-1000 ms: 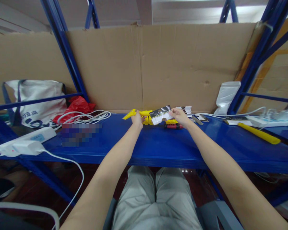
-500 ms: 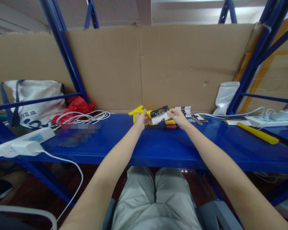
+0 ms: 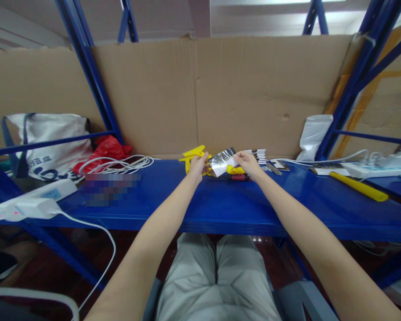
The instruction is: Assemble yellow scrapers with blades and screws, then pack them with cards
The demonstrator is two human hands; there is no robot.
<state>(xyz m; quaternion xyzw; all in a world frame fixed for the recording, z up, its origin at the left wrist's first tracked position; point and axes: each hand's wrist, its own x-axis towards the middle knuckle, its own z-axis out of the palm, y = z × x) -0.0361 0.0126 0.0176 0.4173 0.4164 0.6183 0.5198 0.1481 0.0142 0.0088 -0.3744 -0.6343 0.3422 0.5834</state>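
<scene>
Between my hands, above the blue shelf, is a small black-and-white packet (image 3: 222, 161) with print on it and a bright glare. My left hand (image 3: 198, 167) is closed at its left edge, and my right hand (image 3: 249, 164) pinches its right edge. Right behind my left hand is a yellow plastic tool (image 3: 191, 154), partly hidden by the fingers. Under the packet and near my right fingers lie a yellow piece (image 3: 235, 170) and a red-and-black handle (image 3: 239, 177). Several white packets (image 3: 258, 154) with black ends lie behind my right hand.
On the blue shelf (image 3: 214, 205), a white power strip (image 3: 36, 198) and coiled white cable (image 3: 116, 164) are at left, near a cloth bag (image 3: 56, 142) and red plastic bag (image 3: 108, 151). A yellow bar (image 3: 359, 186) and another power strip (image 3: 376, 169) are at right. Cardboard (image 3: 247, 93) stands behind.
The packet has tilted in my hands, its lower edge coming down, and its dark face now catches glare. My left hand has turned slightly; my right hand stays in place.
</scene>
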